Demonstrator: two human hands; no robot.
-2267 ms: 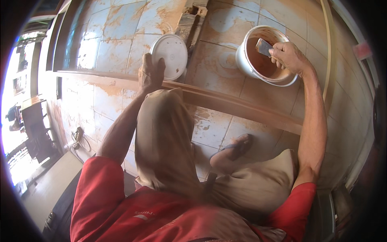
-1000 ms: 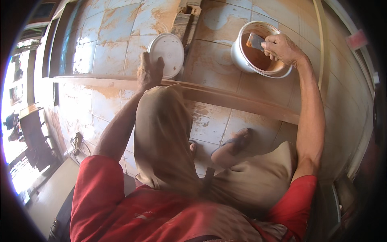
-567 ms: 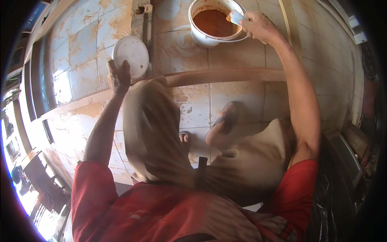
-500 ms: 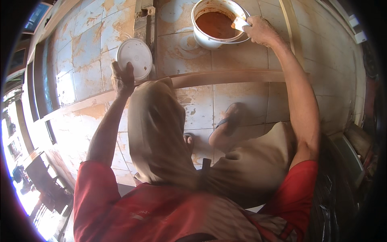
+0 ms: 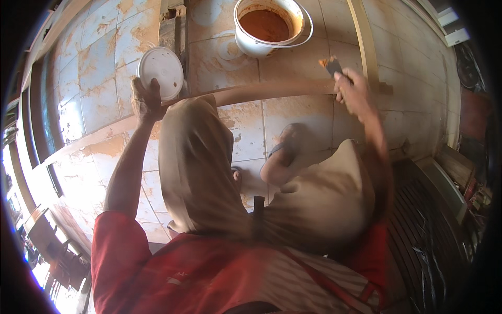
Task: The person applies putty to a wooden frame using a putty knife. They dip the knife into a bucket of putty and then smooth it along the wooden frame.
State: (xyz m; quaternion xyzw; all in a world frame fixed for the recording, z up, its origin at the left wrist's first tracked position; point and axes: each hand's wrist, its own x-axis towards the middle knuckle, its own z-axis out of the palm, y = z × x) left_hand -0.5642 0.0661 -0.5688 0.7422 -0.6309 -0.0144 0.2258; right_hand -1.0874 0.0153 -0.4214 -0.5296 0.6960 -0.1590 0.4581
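Note:
My left hand [image 5: 146, 99] is closed on the edge of a round white plastic lid [image 5: 161, 73], thumb on top, held tilted above the floor. My right hand [image 5: 356, 94] grips a flat, dark-looking putty knife [image 5: 333, 66], whose tip carries orange-brown paste. The knife is clear of the white bucket [image 5: 255, 48], to its right and nearer to me. Inside the bucket lies orange-brown paste [image 5: 264, 26], with smears up the inner wall. Its wire handle [image 5: 309, 32] hangs down at the right side.
A long wooden board [image 5: 261, 92] runs crosswise just beyond my knees. Another wooden strip [image 5: 364, 39] extends away at the right, and a beam [image 5: 173, 34] at the left. The tiled floor [image 5: 102, 65] is stained brown. Dark slats [image 5: 418, 225] lie at my right.
My right hand has drawn the putty knife out of the bucket and brought it nearer to me and to the right. The left hand still holds the lid. The whole view has shifted slightly.

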